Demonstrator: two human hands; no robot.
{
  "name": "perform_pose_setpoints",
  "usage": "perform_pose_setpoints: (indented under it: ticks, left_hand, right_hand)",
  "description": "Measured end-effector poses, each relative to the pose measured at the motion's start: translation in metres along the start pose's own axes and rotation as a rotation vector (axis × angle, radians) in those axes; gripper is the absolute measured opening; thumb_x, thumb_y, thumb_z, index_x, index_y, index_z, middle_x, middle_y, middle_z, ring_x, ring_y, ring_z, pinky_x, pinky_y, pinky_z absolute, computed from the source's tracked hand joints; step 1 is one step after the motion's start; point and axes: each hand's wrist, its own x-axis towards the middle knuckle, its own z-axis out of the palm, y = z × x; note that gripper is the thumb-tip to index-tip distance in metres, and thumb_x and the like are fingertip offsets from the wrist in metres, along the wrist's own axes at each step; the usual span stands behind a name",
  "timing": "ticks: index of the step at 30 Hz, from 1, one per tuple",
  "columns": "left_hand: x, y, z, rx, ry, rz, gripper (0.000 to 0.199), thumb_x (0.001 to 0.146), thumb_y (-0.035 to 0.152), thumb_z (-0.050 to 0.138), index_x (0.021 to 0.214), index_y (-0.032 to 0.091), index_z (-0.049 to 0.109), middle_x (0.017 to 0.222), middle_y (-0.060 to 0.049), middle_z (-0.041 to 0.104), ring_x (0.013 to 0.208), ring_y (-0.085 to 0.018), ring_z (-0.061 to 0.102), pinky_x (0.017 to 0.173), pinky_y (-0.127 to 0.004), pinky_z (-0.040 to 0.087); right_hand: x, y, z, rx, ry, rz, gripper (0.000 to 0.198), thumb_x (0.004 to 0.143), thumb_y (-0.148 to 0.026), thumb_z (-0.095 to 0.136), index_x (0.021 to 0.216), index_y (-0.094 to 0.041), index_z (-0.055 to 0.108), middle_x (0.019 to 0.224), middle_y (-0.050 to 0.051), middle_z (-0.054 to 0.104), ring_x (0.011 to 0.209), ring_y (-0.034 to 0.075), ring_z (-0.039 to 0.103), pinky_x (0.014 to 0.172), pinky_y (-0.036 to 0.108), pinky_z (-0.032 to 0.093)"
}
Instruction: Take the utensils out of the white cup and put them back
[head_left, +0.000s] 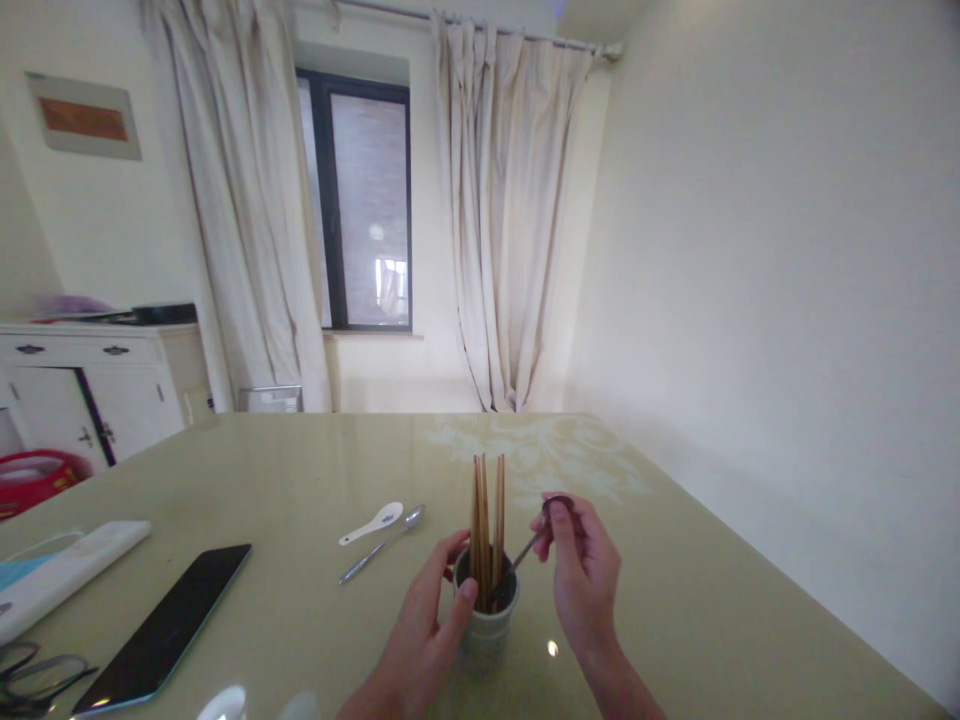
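Observation:
A light grey cup (489, 632) stands upright on the table in front of me, with several wooden chopsticks (484, 510) upright in it. My left hand (431, 610) is closed around the cup's left side, thumb at the near rim. On the other side, my right hand (581, 565) pinches the dark bowl end of a metal spoon (531, 546). The spoon's handle slants down over the cup's right rim, its lower end inside the cup. Left of the cup lie a white ceramic spoon (373, 524) and a silver metal spoon (382, 545), side by side.
A black tablet or phone (169, 630) lies on the glossy greenish table (300, 470) at left. Beside it are a white slab-like object (90, 565) and dark-framed glasses (41, 675). A wall (787, 330) runs along the table's right side. A white cabinet (172, 370) stands far left.

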Motion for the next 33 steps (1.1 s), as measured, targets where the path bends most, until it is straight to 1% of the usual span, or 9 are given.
perform_pose_setpoints:
  ticks: [3,5,10,15,17,19,24,29,33]
  left_hand:
    - [0.0,-0.001,0.001,-0.038,-0.017,-0.034,0.055,0.099,0.057,0.059,0.144,0.025,0.063,0.147,-0.015,0.067,0.126,-0.033,0.066,0.11,-0.05,0.052]
    - [0.0,-0.002,0.002,-0.044,-0.018,-0.045,0.055,0.099,0.057,0.058,0.144,0.025,0.063,0.148,-0.015,0.066,0.126,-0.032,0.066,0.111,-0.05,0.052]
    - [-0.004,0.0,0.002,-0.037,0.007,-0.075,0.055,0.099,0.058,0.059,0.143,0.026,0.064,0.147,-0.013,0.067,0.125,-0.032,0.066,0.11,-0.049,0.053]
    - [0.009,-0.001,-0.007,-0.022,0.07,-0.078,0.054,0.103,0.06,0.046,0.136,0.024,0.068,0.135,-0.013,0.074,0.118,-0.029,0.07,0.101,-0.045,0.058]
    - [0.02,-0.012,-0.019,0.1,0.188,-0.082,0.055,0.106,0.057,0.033,0.121,0.021,0.072,0.115,-0.013,0.079,0.103,-0.029,0.073,0.09,-0.044,0.06]
    - [0.029,-0.028,-0.035,0.422,0.258,-0.08,0.044,0.104,0.05,0.039,0.102,0.021,0.073,0.099,-0.012,0.078,0.09,-0.029,0.072,0.088,-0.047,0.059]
    - [0.028,-0.064,-0.063,1.113,0.212,-0.038,0.032,0.096,0.017,0.042,0.103,0.017,0.073,0.113,-0.018,0.074,0.109,-0.032,0.068,0.1,-0.046,0.054]
    - [0.027,-0.069,-0.062,1.147,0.121,-0.2,0.033,0.1,0.012,0.039,0.1,0.016,0.072,0.11,-0.015,0.074,0.102,-0.027,0.073,0.089,-0.038,0.056]
    - [0.033,-0.06,-0.062,1.05,0.136,-0.185,0.029,0.101,0.019,0.042,0.092,0.019,0.069,0.101,-0.013,0.075,0.103,-0.029,0.071,0.096,-0.042,0.053]
  right_hand:
    - [-0.012,0.005,0.009,-0.064,-0.237,0.08,0.033,0.098,-0.051,0.069,0.112,-0.021,0.074,0.08,0.005,0.075,0.059,0.018,0.067,0.054,0.028,0.056]
    - [-0.016,0.005,0.012,-0.14,-0.293,0.062,0.032,0.097,-0.048,0.071,0.116,-0.023,0.074,0.089,0.007,0.077,0.066,0.02,0.071,0.059,0.029,0.059]
    - [-0.014,0.007,0.009,-0.235,-0.175,-0.041,0.024,0.098,-0.046,0.07,0.101,-0.023,0.074,0.083,0.005,0.073,0.071,0.02,0.066,0.067,0.03,0.056]
    - [-0.007,0.027,0.007,-0.161,-0.058,0.088,0.034,0.097,-0.056,0.068,0.094,-0.023,0.066,0.077,0.0,0.062,0.069,0.019,0.057,0.062,0.029,0.05]
    - [-0.006,0.038,0.008,-0.107,-0.05,0.172,0.039,0.095,-0.061,0.067,0.09,-0.023,0.063,0.073,-0.002,0.058,0.065,0.018,0.053,0.057,0.028,0.046]
    - [-0.007,0.048,0.01,-0.07,-0.065,0.257,0.042,0.092,-0.065,0.068,0.087,-0.024,0.061,0.07,-0.003,0.054,0.061,0.017,0.05,0.053,0.027,0.041]
    - [-0.013,0.065,0.014,-0.036,-0.128,0.358,0.049,0.089,-0.071,0.067,0.089,-0.022,0.062,0.068,-0.004,0.051,0.058,0.016,0.047,0.051,0.026,0.038]
    - [-0.011,0.067,0.013,-0.023,-0.103,0.394,0.053,0.084,-0.074,0.071,0.085,-0.022,0.063,0.064,-0.006,0.05,0.055,0.014,0.044,0.05,0.025,0.035]
    - [-0.004,0.058,0.01,-0.021,0.004,0.369,0.049,0.083,-0.07,0.073,0.082,-0.022,0.061,0.064,-0.006,0.05,0.054,0.014,0.043,0.049,0.025,0.034]
